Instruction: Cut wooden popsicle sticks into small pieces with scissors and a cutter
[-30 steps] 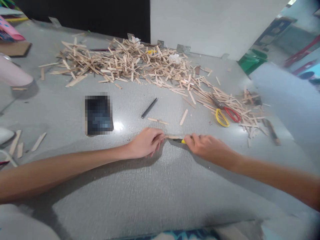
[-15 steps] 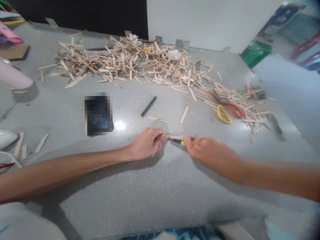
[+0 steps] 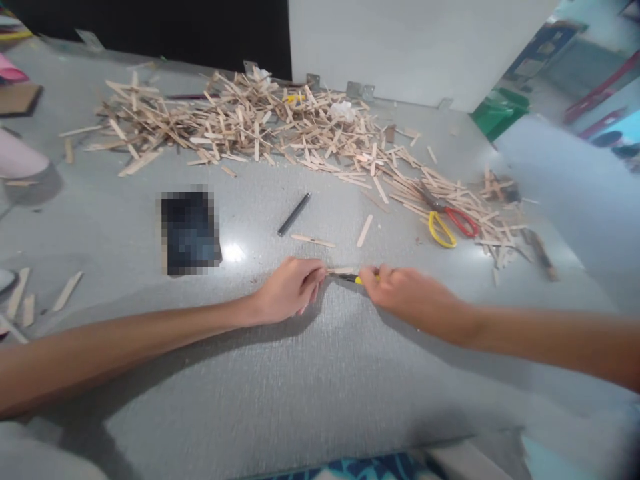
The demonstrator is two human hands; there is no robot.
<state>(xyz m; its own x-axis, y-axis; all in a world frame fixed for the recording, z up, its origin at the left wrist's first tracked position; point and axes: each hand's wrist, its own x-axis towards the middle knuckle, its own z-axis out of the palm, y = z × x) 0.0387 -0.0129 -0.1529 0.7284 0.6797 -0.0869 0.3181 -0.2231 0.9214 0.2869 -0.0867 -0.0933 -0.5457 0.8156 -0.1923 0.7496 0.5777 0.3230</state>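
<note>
My left hand is closed, its fingertips pinching a short wooden craft stick just above the table. My right hand is wrapped around a yellow-and-black craft knife. Its dark blade end points left and lies against or right beside the stick, close to my left fingertips; exact contact is too small to tell. Beyond my hands lie a loose stick with a dark mark, another plain stick and a dark pen.
A large heap of craft sticks spreads along the back. Scissors with yellow and red handles rest at its right end. A pixelated dark flat object lies left of the pen. A green bin stands beyond the table.
The knife's blade end has come closer to my left fingertips and the stick, as my right hand shifted slightly left. The whole view has also moved a little.
</note>
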